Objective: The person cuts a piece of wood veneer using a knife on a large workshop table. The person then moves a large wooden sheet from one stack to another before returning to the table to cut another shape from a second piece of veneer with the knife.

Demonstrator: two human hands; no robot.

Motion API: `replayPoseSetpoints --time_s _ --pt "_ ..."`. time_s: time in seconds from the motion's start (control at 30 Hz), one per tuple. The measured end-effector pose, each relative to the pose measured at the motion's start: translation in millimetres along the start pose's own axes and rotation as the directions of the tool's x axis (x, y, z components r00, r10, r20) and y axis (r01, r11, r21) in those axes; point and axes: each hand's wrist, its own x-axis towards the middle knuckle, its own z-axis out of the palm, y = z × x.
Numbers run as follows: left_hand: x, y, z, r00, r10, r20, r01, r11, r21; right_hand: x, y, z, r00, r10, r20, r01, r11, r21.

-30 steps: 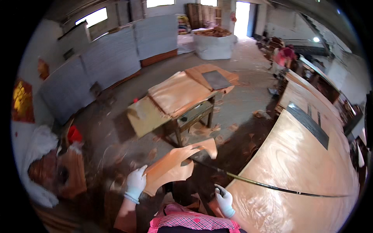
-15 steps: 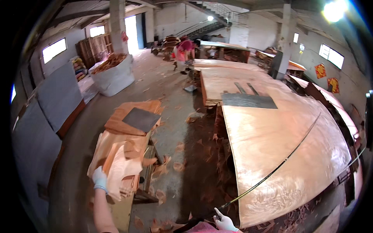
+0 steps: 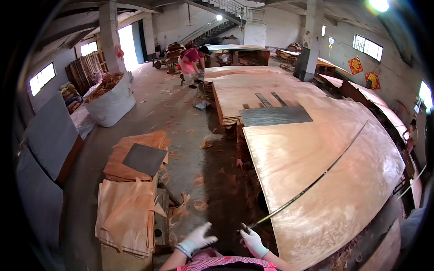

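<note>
Floor (image 3: 181, 122): grey, strewn with orange scraps, running from lower centre to the bright doorway (image 3: 129, 47) at upper left.
Wide sheet (image 3: 325, 167): pale veneer, spread over much of the right half of the frame.
Bag (image 3: 110, 106): white, upper left, heaped with scraps.
Co-worker (image 3: 192, 63): bending at upper centre, well apart from the two hands.
Stack (image 3: 110, 194): ragged sheets, lower left, just below an orange pile (image 3: 117, 156).
Dark plate (image 3: 275, 116): right of upper centre, covering part of the wide sheet's far edge; two strips (image 3: 263, 100) lie beyond it.
Grey plate (image 3: 144, 159): left of centre, covering part of the orange pile.
Rod (image 3: 312, 185): slants over the wide sheet; contact along its length is unclear.
Loose piece (image 3: 126, 223): on the stack, lower left, seemingly the one just carried there; that lay-down looks done.
Left hand (image 3: 199, 238): now off the veneer, lower centre, fingers spread, bare of any load, so free.
Right hand (image 3: 253, 241): lower centre, pinching the rod's near end, so occupied.
</note>
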Motion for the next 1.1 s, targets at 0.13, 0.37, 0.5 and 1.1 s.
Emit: replayPoseSetpoints --time_s 0.13,0.37,0.5,1.1 --pt "54 17 8 0.932 -0.162 0.326 0.087 0.969 0.231 29 -63 -5 0.990 -0.053 0.129 0.098 0.924 -0.370" --pt "134 -28 -44 0.934 -0.291 0.207 0.196 0.902 0.385 141 -171 -24 0.924 -0.379 -0.046 0.250 0.691 -0.679" --pt "182 -64 -62 0.951 -0.118 0.287 0.036 0.961 0.275 262 -240 -28 0.817 -0.576 0.037 0.354 0.449 -0.820" --pt "313 -63 -70 0.870 -0.081 0.486 0.020 0.991 0.130 386 -370 -145 0.369 -0.765 -0.528 0.531 0.640 -0.556"
